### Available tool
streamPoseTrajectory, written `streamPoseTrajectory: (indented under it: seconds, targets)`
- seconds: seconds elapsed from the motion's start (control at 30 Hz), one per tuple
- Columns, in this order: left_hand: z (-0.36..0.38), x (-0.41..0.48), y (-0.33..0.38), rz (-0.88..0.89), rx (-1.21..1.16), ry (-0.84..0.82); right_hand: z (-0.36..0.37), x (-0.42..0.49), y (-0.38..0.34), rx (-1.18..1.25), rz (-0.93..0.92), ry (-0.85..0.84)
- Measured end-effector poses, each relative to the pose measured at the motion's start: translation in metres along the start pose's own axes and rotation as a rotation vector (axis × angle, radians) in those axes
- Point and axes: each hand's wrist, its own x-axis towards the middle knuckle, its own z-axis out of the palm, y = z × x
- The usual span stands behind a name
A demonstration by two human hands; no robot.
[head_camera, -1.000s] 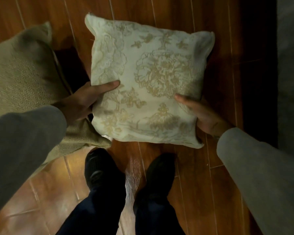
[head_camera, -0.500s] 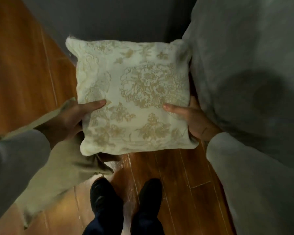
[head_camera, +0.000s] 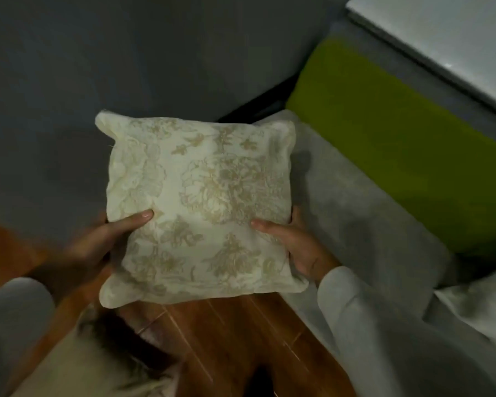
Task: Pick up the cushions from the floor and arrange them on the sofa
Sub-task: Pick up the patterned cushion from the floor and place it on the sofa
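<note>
Item: cream cushion (head_camera: 201, 207) with a beige floral print, square, held face-up in mid-air, clear of the floor, its far edge over the grey sofa seat (head_camera: 355, 213). Grip: left hand (head_camera: 98, 247) clasps the near-left edge, thumb on top and fingers hidden beneath; right hand (head_camera: 295, 242) clasps the near-right edge the same way, thumb lying across the print. Both hands are closed on the cushion; grey sleeves cover both forearms. Change against the frame half a second earlier: the cushion sits higher and farther forward, with the same two-handed hold; the shoes that showed below it are gone from view apart from a dark, blurred shape at the bottom edge. Newly in view: a green cushion (head_camera: 398, 144) along the sofa back at right, and a pale surface (head_camera: 455, 38) at the top-right corner. Also present: an olive-tan cushion (head_camera: 78, 365) on the wooden floor (head_camera: 235, 339) at lower left, blurred; another pale cushion (head_camera: 481, 308) at the right edge, on the sofa.
</note>
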Motion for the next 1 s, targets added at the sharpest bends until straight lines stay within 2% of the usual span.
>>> streamPoseTrajectory:
  seconds: [0.1, 0.27, 0.4, 0.53, 0.67, 0.83, 1.0]
  targets:
    - [0.079, 0.001, 0.018, 0.0, 0.035, -0.172, -0.075, -0.05, 0.0, 0.049, -0.023, 0.168]
    - [0.204, 0.005, 0.006, -0.097, 0.111, -0.339, -0.188, -0.124, 0.048, 0.133, 0.036, 0.391]
    - [0.304, 0.011, -0.024, -0.114, 0.103, -0.51, -0.266, -0.174, 0.103, 0.267, 0.066, 0.488]
    - [0.396, 0.02, -0.062, -0.136, 0.21, -0.646, -0.333, -0.213, 0.156, 0.386, 0.047, 0.563]
    - [0.454, 0.029, -0.097, -0.168, 0.27, -0.62, -0.369, -0.22, 0.201, 0.442, 0.081, 0.61]
    - [0.467, 0.032, -0.118, -0.089, 0.335, -0.52, -0.374, -0.202, 0.213, 0.428, 0.129, 0.648]
    - [0.456, 0.026, -0.09, -0.135, 0.439, -0.431, -0.38, -0.183, 0.185, 0.156, 0.136, 0.746]
